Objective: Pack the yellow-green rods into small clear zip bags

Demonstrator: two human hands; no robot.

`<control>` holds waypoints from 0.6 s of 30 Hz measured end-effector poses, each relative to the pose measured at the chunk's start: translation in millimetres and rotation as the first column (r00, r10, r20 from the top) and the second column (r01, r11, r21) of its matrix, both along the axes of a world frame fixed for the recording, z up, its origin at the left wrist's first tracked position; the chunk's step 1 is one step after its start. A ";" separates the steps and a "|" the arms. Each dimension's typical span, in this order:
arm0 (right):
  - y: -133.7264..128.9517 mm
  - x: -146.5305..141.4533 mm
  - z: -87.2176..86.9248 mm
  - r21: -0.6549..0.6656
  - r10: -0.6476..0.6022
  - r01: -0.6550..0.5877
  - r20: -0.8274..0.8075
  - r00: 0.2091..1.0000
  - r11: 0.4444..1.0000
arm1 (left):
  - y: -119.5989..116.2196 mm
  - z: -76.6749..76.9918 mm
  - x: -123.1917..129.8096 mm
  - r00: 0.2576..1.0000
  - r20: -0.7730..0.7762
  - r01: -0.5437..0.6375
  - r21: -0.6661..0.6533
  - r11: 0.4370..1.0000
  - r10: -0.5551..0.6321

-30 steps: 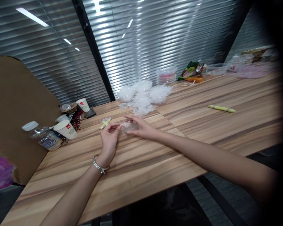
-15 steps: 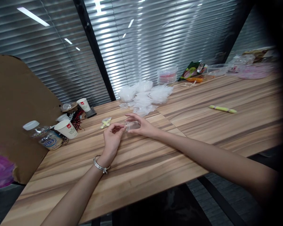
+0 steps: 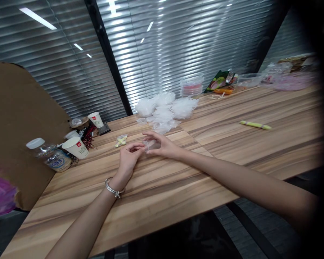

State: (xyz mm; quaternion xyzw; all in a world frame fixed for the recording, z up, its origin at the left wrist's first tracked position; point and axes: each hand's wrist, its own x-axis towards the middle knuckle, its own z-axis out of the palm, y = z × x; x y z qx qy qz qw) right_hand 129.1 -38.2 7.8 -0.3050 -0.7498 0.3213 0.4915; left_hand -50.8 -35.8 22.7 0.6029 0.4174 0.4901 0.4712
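Observation:
Between my two hands is a small clear plastic bag (image 3: 152, 145), held just above the wooden table. My left hand (image 3: 129, 154), with a silver bracelet on its wrist, pinches the bag's left edge between thumb and fingers. On the other side, my right hand (image 3: 163, 144) curves around the bag, thumb below and fingers above. Just beyond my left hand lies a small clear bag with yellow pieces (image 3: 121, 140) in it. A pile of clear plastic bags (image 3: 164, 109) sits behind my right hand.
Paper cups (image 3: 77, 147) and a plastic bottle (image 3: 55, 158) stand at the left by a cardboard panel (image 3: 21, 126). A yellow stick (image 3: 255, 125) lies to the right. Stacked clear tubs (image 3: 191, 86) and assorted packaging line the back of the table (image 3: 259, 151).
My left hand has shifted slightly to the right along the bag's edge. My right hand has barely moved, and the bag still sits between both hands.

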 end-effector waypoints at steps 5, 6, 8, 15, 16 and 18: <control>-2.0 -0.1 1.6 0.048 -0.018 0.018 0.016 1.000 0.999 | 1.0 -0.9 -1.3 0.999 0.011 0.035 -0.056 0.998 -0.034; -2.1 0.0 1.4 0.056 -0.014 0.013 0.017 1.000 0.998 | 1.6 -1.4 -1.9 0.999 0.011 0.053 -0.070 0.996 -0.052; -2.4 0.2 0.7 0.068 -0.007 0.006 0.019 1.000 0.998 | 3.0 -2.2 -3.0 0.996 0.013 0.090 -0.096 0.991 -0.089; -4.9 -0.5 2.8 0.116 -0.077 0.073 0.029 0.997 0.991 | 3.0 0.5 -2.9 0.989 0.046 0.147 -0.088 0.985 -0.143; -5.2 -0.6 3.5 0.133 -0.100 0.095 0.037 0.994 0.987 | 2.1 1.4 -2.1 0.988 0.044 0.152 -0.076 0.985 -0.149; -5.1 -0.7 4.4 0.184 -0.152 0.139 0.059 0.987 0.973 | 0.2 2.7 -0.4 0.985 0.017 0.174 -0.055 0.983 -0.174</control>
